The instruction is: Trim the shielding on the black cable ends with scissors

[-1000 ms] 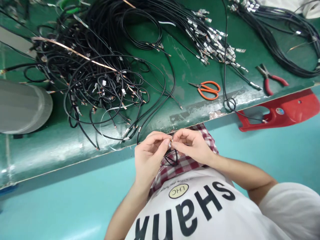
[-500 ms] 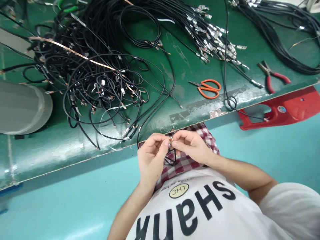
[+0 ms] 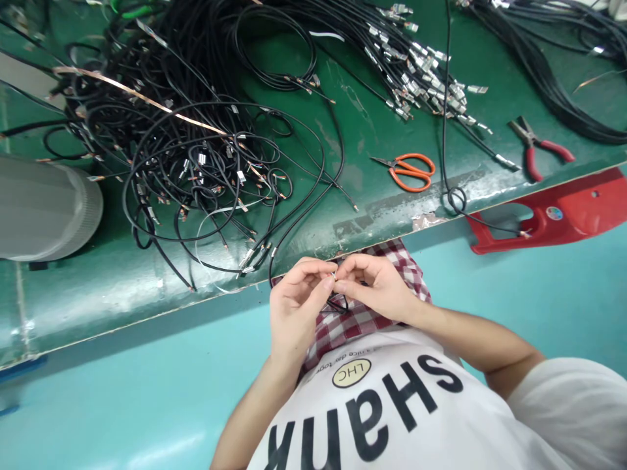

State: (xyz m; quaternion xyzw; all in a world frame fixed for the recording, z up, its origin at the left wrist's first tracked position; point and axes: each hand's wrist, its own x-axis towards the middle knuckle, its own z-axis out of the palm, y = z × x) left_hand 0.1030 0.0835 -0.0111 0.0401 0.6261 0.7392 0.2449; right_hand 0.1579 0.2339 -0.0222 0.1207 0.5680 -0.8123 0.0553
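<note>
Over my lap, just off the table's front edge, my left hand (image 3: pixel 301 297) and my right hand (image 3: pixel 375 281) meet fingertip to fingertip. Both are closed in a pinch on the end of a black cable (image 3: pixel 337 303). Small coloured wires show between the fingertips, though most of that end is hidden. A loop of the cable hangs below the fingers against a red and white checked cloth (image 3: pixel 362 316).
Tangled black cables (image 3: pixel 196 150) cover the green table (image 3: pixel 122 294) at left, beside a grey container (image 3: pixel 44 209). Orange-handled scissors (image 3: pixel 411 173) and red-handled pliers (image 3: pixel 533 147) lie at right. More cables (image 3: pixel 553 91) lie behind. A red stool (image 3: pixel 578 209) stands beyond the edge.
My hands stay together at the same place, with small finger shifts at the cable end. The cable loop below them has swung slightly. The table things have barely moved in view.
</note>
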